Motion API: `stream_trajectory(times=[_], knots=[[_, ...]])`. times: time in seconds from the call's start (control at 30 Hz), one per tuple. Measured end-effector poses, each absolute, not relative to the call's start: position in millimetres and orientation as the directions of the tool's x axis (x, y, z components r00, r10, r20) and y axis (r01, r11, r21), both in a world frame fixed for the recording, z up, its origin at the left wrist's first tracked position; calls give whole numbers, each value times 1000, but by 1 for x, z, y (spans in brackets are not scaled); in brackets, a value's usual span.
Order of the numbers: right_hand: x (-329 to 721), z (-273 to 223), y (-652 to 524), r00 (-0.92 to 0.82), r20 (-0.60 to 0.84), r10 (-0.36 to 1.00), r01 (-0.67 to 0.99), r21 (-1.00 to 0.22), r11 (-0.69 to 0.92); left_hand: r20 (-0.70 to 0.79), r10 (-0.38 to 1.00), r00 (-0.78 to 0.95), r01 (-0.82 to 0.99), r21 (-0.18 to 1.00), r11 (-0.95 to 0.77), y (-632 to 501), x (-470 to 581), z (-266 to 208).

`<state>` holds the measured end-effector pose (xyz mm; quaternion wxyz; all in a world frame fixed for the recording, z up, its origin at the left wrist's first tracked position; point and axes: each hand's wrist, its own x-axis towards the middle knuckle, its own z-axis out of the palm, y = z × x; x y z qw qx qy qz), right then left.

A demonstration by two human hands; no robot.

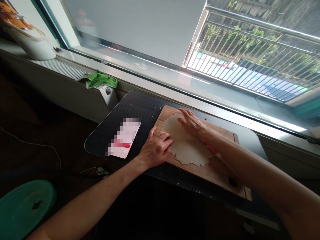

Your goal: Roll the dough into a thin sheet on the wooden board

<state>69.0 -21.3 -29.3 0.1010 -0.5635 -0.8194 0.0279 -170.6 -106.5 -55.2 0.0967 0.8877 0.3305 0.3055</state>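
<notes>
A thin, pale sheet of rolled dough (pixel 192 146) with a ragged edge lies on a wooden cutting board (pixel 212 171). My left hand (pixel 157 146) is over the board's left side, its fingers bent and closed at the dough's near-left edge; the fingertips are partly hidden. My right hand (pixel 191 121) rests flat at the far edge of the dough, fingers stretched out and holding nothing. Beneath my right forearm shows part of a red and white item (pixel 212 148), mostly covered, so its kind is unclear.
The black table (pixel 142 106) carries a phone (pixel 126 140) with a lit screen left of the board. Crumbs dot the tabletop. A green cloth (pixel 101 79) hangs over a radiator by the window. A green round stool or basin (pixel 27 206) stands at lower left.
</notes>
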Motion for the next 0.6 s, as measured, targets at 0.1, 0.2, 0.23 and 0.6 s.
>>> stream_trajectory(times=[0.1, 0.2, 0.23, 0.6], knots=[[55, -30, -37, -463, 108, 880, 863, -172, 475, 473, 650, 595, 527, 381, -760, -107, -171, -55], [68, -28, -28, -471, 79, 879, 860, -182, 477, 476, 649, 594, 528, 377, -761, -107, -171, -55], [76, -28, -21, -434, 73, 898, 878, -186, 440, 479, 648, 592, 530, 375, -761, -107, -171, -55], [63, -28, -31, -504, 86, 859, 845, -155, 512, 471, 650, 596, 529, 379, -759, -107, -171, -55]])
